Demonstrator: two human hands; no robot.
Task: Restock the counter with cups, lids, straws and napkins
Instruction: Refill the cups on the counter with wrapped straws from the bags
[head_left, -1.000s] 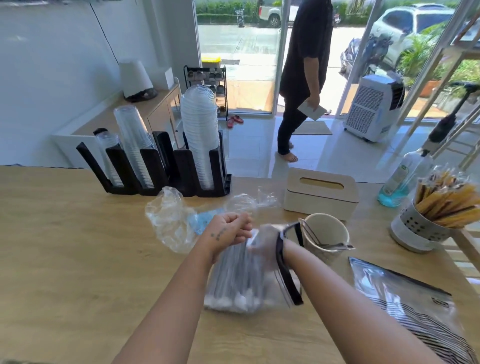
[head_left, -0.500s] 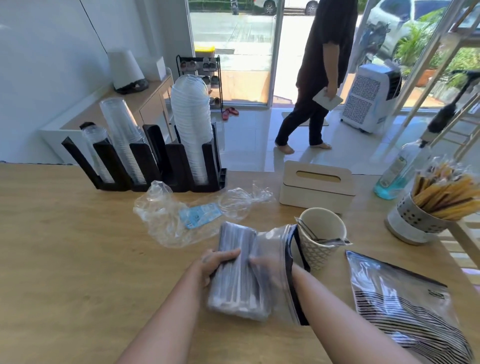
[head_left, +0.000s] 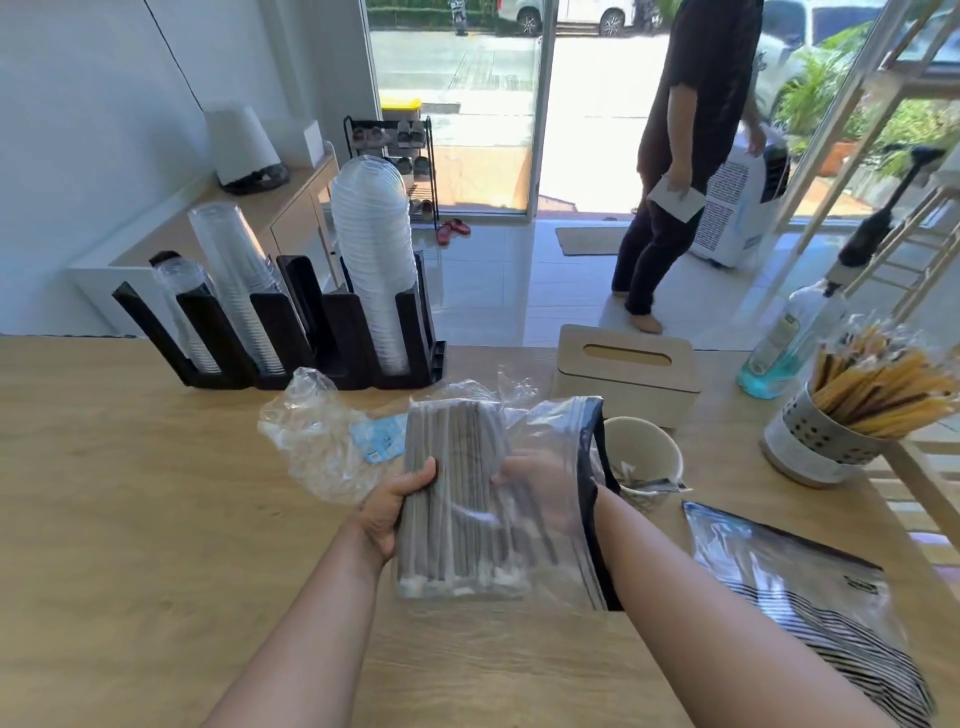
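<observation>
Above the surface (head_left: 130, 519), left hand (head_left: 389, 512) and right hand (head_left: 543, 488), inside the zip bag (head_left: 584, 436), are both grasping the straw bundle (head_left: 457, 499).

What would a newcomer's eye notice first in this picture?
First, the bundle of grey straws at the centre, gripped by the left hand and the right hand, which is inside a zip bag. Next, the tall stack of lids in the black holder at the back left.

Grey straw bundle (head_left: 457, 493), plastic-wrapped, near upright above counter (head_left: 130, 493), right side inside clear zip bag (head_left: 584, 457). Clear cup stacks (head_left: 234, 280), lid stack (head_left: 371, 260) slotted in black holder (head_left: 343, 338) behind.
</observation>
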